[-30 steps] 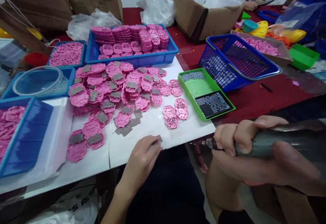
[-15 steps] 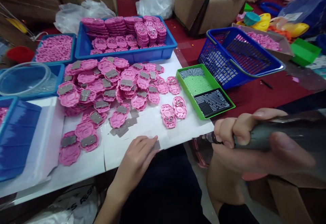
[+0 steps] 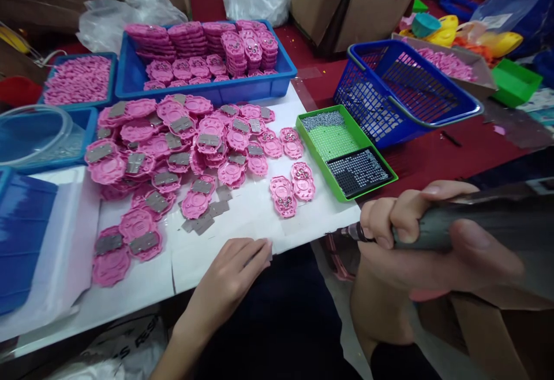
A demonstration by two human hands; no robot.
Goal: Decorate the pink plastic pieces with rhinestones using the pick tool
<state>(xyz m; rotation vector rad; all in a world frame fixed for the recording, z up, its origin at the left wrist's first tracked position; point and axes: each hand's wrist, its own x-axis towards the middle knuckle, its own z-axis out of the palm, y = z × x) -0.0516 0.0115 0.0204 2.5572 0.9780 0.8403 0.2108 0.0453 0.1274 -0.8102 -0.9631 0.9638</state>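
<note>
My right hand (image 3: 415, 236) is wrapped around a dark electric screwdriver (image 3: 450, 224), its tip pointing left near the table's front edge. At that same edge my left hand (image 3: 236, 267) pinches a small grey metal plate, mostly hidden under the fingers. Beyond the left hand lie loose grey metal plates (image 3: 204, 221), partly overlapping. A large heap of pink plastic casings (image 3: 145, 146), many with grey plates on them, covers the left of the table. Two pink casings with shiny round parts (image 3: 283, 196) lie between the left hand and a green tray (image 3: 315, 161).
Screws and a black screw rack (image 3: 346, 187) sit in the green tray. Behind it stands a blue basket (image 3: 409, 94). A blue tray (image 3: 277, 89) of stacked pink casings stands at the back, with a tray of small pink pieces (image 3: 78, 80) beside it. Cardboard boxes (image 3: 359, 14) stand farther back.
The grey plate in my left hand showed more before; now the fingers cover most of it. The view has shifted slightly, and the right hand keeps its hold on the screwdriver.
</note>
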